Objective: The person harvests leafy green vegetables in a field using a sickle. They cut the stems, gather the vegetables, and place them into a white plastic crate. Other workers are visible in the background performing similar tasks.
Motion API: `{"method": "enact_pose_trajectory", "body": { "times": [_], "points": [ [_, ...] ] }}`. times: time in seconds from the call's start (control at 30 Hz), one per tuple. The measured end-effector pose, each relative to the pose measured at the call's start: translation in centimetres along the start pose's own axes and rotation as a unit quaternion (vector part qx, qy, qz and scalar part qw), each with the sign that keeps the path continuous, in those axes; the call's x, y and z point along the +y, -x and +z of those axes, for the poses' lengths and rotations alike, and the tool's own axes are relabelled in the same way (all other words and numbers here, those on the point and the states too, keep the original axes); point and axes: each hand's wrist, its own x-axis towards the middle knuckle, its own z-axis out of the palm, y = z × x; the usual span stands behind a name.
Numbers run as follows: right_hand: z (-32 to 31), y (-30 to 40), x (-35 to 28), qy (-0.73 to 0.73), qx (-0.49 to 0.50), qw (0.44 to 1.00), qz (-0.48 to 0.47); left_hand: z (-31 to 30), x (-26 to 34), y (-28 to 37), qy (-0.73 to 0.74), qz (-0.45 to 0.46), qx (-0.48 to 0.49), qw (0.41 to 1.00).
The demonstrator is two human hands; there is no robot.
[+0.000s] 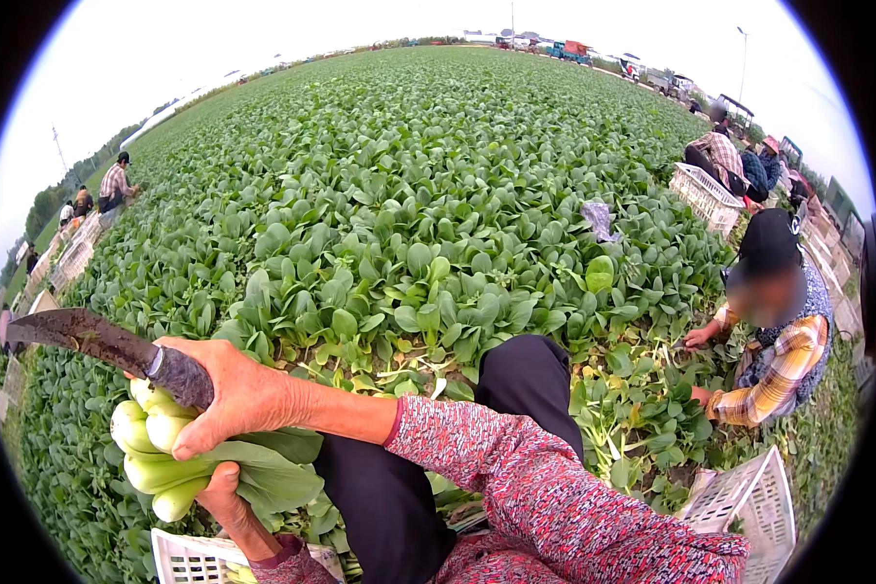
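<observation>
My right hand [244,387] reaches across to the left, closed round the wrapped handle of a curved, soil-stained knife [95,339] whose blade points up and left. The same hand also rests against a bunch of bok choy [153,438], its pale stem bases facing left and its leaves towards my lap. My left hand [226,496] supports this bunch from below, thumb over the stems; its fingers are mostly hidden. Beneath the bunch a white plastic crate [190,562] with slotted sides holds some more pale stems.
Rows of bok choy [423,182] spread ahead. At the right a co-worker [781,328] in a plaid sleeve crouches among plants, near another white crate [763,511]. A plastic bag [600,221] lies on the leaves. Further people and crates line both field sides.
</observation>
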Motion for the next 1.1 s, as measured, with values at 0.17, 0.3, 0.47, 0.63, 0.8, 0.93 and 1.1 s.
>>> {"method": "enact_pose_trajectory", "body": {
  "times": [0.17, 0.3, 0.47, 0.63, 0.8, 0.93, 1.1],
  "points": [
    [1.6, -0.5, -0.1, 0.041, 0.028, 0.998, -0.032, 1.2, 2.0, -0.2, -0.065, 0.017, 0.077, 0.995],
    [2.3, -1.5, 1.6, 0.134, 0.042, 0.99, -0.024, 2.5, 3.7, -0.2, 0.022, -0.017, 0.118, 0.993],
    [2.2, -1.9, 1.8, 0.16, 0.047, 0.986, 0.025, 2.7, 3.8, -0.4, 0.041, -0.039, 0.152, 0.987],
    [2.4, -5.2, 5.2, 0.274, 0.033, 0.957, -0.093, 0.1, 6.2, -1.8, -0.047, 0.04, 0.117, 0.991],
    [1.8, -4.7, 9.0, 0.433, 0.026, 0.901, -0.002, -8.5, 1.9, -2.6, -0.245, 0.054, 0.131, 0.959],
    [2.0, -3.6, 9.8, 0.412, 0.042, 0.909, 0.053, -11.6, 0.6, -2.2, -0.278, 0.111, 0.111, 0.948],
    [1.4, -5.9, 10.3, 0.406, 0.027, 0.905, 0.12, -16.4, 5.5, -0.7, -0.069, -0.132, 0.185, 0.971]
  ]
}}
